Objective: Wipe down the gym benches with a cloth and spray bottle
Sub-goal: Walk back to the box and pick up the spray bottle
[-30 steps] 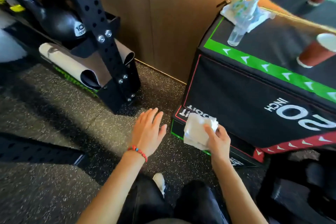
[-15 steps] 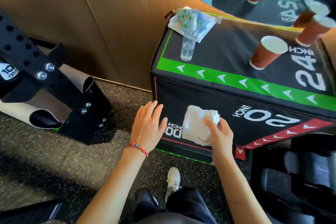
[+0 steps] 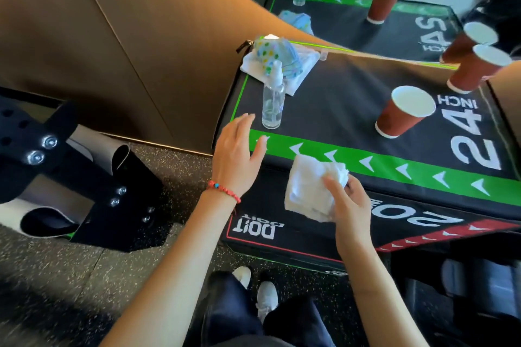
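Gym box serving as the desk [image 3: 352,93]: black padded top, green arrow band along the near edge, "24 INCH" printed at right, "20" on the front face. It stands on speckled rubber floor [image 3: 70,256] against a brown panel wall [image 3: 112,36].

Second black box [image 3: 352,22] beyond it, carrying a red cup and a clear bottle; another person's hands at its far edge, blurred, apparently holding a white wad.

Black steel rack foot [image 3: 93,197] with bolts at left, on the floor, a rolled grey mat [image 3: 36,214] lying under it.

Left hand [image 3: 236,158]: fingers straight and spread, holding nothing, raised over the desk's near left corner, fingertips just short of the spray bottle. Red bead bracelet [image 3: 224,191] on the wrist.

Right hand [image 3: 349,200]: pinches a folded white cloth [image 3: 310,189] between thumb and fingers, at the desk's front edge, cloth overlapping the green band. Whether the cloth touches the surface I cannot tell.

Red paper cup [image 3: 403,113]: upright on the desk, beside the "24". Two more red cups [image 3: 476,65] near the far right corner.

Spray bottle [image 3: 273,101]: clear, upright on the desk near its left edge, just behind the green band.

Patterned cloth bundle [image 3: 279,59]: far left corner, right behind the bottle.
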Motion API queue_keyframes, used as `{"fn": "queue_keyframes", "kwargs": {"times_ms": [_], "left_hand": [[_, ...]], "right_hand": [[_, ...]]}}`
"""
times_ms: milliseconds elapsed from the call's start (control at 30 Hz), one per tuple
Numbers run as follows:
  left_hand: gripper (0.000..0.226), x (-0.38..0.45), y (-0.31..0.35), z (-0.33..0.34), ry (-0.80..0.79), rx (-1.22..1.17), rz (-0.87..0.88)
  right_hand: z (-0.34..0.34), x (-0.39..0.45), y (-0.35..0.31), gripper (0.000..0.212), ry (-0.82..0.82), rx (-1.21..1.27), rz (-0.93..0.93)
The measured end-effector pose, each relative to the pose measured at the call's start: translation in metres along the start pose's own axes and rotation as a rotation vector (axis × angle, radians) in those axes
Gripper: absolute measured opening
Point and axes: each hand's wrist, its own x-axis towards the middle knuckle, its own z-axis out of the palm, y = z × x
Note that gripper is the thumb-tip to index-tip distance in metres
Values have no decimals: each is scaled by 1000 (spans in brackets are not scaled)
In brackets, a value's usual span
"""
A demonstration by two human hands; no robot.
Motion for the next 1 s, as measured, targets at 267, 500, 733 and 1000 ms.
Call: {"fn": "queue_keyframes", "kwargs": {"times_ms": [267,500,733,1000], "left_hand": [[48,77,7,33,-8,-356,-156],[39,86,9,43,-6,-508,-164],[9,71,29,35,-217,-871,-223],[33,17,61,50,-601,-1024,-307]], "right_hand": [[8,6,-2,24,92,12,13],[13,7,-3,4,219,29,5],[6,-8,3,9,333,71,-12],[-17,-52,35,17,611,148,70]]}}
